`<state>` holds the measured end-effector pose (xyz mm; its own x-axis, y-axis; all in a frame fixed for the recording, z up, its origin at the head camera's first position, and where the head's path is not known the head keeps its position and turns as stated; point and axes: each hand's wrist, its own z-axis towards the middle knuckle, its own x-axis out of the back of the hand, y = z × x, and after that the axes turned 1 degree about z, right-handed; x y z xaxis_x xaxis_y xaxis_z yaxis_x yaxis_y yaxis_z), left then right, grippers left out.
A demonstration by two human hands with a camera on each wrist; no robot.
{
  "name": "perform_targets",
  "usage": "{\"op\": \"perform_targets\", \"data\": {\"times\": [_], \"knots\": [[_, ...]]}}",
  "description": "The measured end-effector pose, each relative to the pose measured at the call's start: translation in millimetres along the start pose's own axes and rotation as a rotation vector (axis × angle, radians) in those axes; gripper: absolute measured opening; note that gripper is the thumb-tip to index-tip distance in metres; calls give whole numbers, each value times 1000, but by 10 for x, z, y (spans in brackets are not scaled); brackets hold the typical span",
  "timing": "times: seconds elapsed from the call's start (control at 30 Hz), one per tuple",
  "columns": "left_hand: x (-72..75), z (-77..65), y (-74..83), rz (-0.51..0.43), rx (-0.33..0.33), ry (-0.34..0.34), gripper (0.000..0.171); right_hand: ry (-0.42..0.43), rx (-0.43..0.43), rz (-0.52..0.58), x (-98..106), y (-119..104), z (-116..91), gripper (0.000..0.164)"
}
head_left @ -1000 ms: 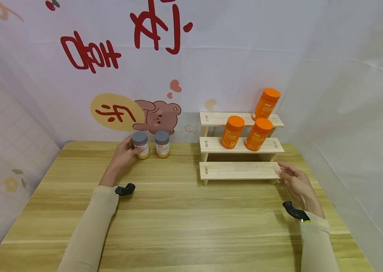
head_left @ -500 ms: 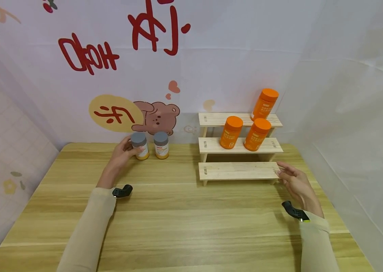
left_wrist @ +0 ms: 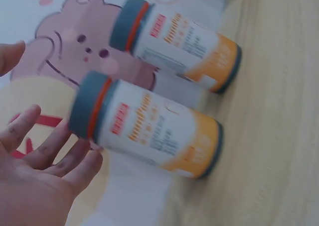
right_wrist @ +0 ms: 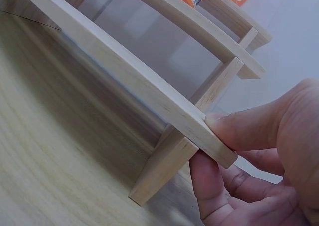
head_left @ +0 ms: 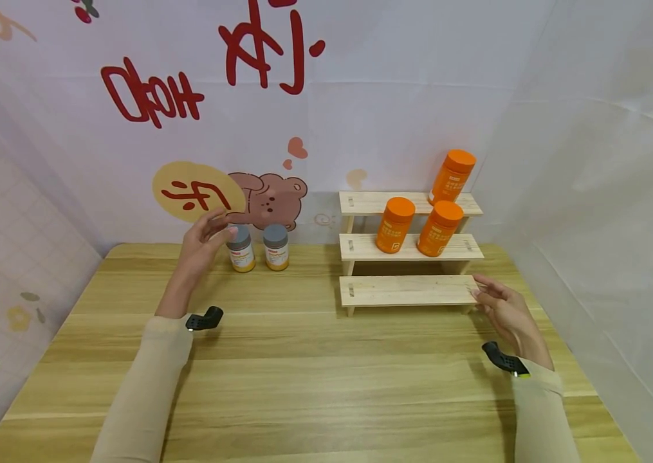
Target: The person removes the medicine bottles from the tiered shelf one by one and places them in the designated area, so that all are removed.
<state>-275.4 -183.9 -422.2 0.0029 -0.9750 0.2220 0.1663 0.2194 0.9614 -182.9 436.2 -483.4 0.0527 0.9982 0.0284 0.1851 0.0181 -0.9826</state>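
Two grey-capped pill bottles with white and yellow labels stand side by side at the back of the table. My left hand [head_left: 199, 245] is beside the nearer-left bottle [left_wrist: 149, 126], thumb and fingers spread apart around the level of its cap and gripping nothing. The other grey-capped bottle [head_left: 276, 247] stands just to its right. At the right, my right hand [head_left: 508, 315] pinches the end of the lowest board of a three-step wooden rack [head_left: 407, 290], thumb on top and fingers beneath, as the right wrist view shows.
Two orange bottles stand on the rack's middle step, the left orange bottle [head_left: 395, 225] and the right orange bottle [head_left: 441, 229]. A third orange bottle [head_left: 452, 177] is on the top step. White printed cloth [head_left: 407, 96] rises behind the wooden table [head_left: 326, 386].
My left hand has let go of the left grey-capped bottle and drawn up and slightly left, its fingers opening. The right hand keeps its hold on the rack.
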Motion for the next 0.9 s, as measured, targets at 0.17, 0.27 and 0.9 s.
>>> {"op": "perform_targets", "data": {"times": [0.17, 0.27, 0.9], "knots": [[-56, 4, 174, -3, -93, 26, 66, -7, -1, 27, 4, 10, 1, 69], [-114, 6, 282, -22, -121, 16, 64, -13, -5, 36, 0, 10, 0, 70], [-568, 75, 704, -83, -272, -133, 56, -21, 2, 5, 10, -3, -26, 74]]}}
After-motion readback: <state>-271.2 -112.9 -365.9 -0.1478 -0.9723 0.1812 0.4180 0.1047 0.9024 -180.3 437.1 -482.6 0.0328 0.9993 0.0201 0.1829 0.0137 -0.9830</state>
